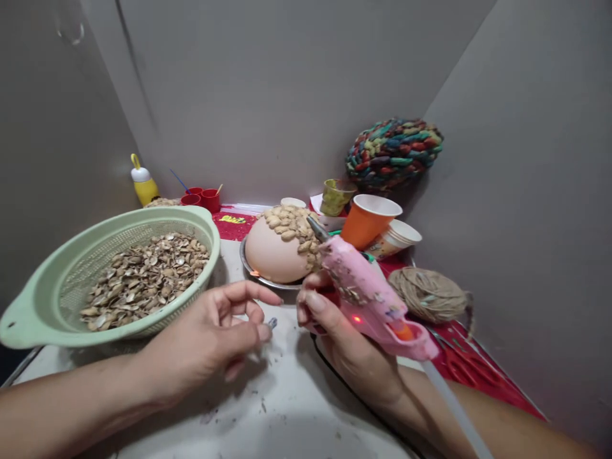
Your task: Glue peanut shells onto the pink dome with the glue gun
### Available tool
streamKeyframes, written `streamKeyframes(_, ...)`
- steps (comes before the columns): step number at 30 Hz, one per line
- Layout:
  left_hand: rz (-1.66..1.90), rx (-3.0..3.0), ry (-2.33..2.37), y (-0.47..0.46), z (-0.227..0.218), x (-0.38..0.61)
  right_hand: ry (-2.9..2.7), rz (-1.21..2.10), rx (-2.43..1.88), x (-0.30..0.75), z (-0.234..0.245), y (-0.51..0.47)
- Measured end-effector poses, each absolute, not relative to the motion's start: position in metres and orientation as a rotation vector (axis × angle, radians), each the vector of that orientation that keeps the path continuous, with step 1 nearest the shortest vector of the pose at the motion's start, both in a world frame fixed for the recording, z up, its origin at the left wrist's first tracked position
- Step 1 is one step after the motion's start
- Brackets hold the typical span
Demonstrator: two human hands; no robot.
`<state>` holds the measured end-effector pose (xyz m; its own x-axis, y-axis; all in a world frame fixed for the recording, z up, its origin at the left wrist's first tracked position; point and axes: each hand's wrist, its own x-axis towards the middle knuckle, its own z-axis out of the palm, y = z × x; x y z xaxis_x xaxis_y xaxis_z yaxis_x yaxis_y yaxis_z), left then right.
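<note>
My right hand point(329, 312) is wrapped round a pink hot glue gun point(366, 287) with a red light lit and a clear glue stick point(456, 408) out of its back. The nozzle points up and left, in front of a smooth beige dome point(272, 248) sitting in a metal bowl point(246, 264). Overlapping nut shells point(287, 223) cover the dome's top and right side. My left hand point(224, 325) is left of the gun, its index finger stretched out. At its thumb tip is a small grey piece point(272, 323), apparently pinched; its kind is unclear.
A green colander point(213, 236) of loose nut shells point(148, 274) stands left. Behind are a yellow bottle point(145, 188) and red cups point(210, 200). An orange paper cup point(366, 223), twine ball point(428, 293), red scissors point(471, 366) and multicoloured braided object point(394, 153) are right. A black cord point(344, 389) crosses the table.
</note>
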<state>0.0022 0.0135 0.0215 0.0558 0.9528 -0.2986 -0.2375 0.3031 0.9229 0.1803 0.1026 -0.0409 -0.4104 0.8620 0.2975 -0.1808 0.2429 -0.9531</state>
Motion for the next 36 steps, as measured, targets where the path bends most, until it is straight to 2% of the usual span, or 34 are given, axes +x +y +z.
streamKeyframes(5, 1.178, 0.928, 1.479, -0.008, 0.054, -0.031, -1.535, 1.445, -0.717, 0.176, -0.044, 0.105)
streamKeyframes(8, 1.355, 1.030, 1.694, -0.013, 0.075, -0.057, -1.579, 1.466, -0.766, 0.177, -0.043, 0.103)
streamKeyframes(12, 1.450, 1.202, 1.915, -0.001, 0.087, -0.111, -1.608, 1.495, -0.781, 0.178, -0.043, 0.100)
streamKeyframes(14, 1.176, 1.335, 2.223, 0.010, 0.082, -0.146, -1.607, 1.507, -0.790, 0.178, -0.043, 0.099)
streamKeyframes(17, 0.348, 1.315, 2.523, 0.027, 0.065, -0.191, -1.613, 1.501, -0.815, 0.177, -0.041, 0.099)
streamKeyframes(20, 0.226, 1.355, 2.401, 0.039, 0.054, -0.207, -1.641, 1.475, -0.831, 0.176, -0.037, 0.099)
streamKeyframes(25, 0.452, 1.349, 2.059, 0.046, 0.063, -0.190, -1.670, 1.481, -0.831, 0.175, -0.037, 0.100)
streamKeyframes(29, 0.640, 1.342, 2.155, 0.045, 0.075, -0.183, -1.617, 1.518, -0.860, 0.176, -0.042, 0.101)
streamKeyframes(36, 0.697, 1.364, 2.277, 0.039, 0.069, -0.200, -1.622, 1.534, -0.867, 0.177, -0.045, 0.101)
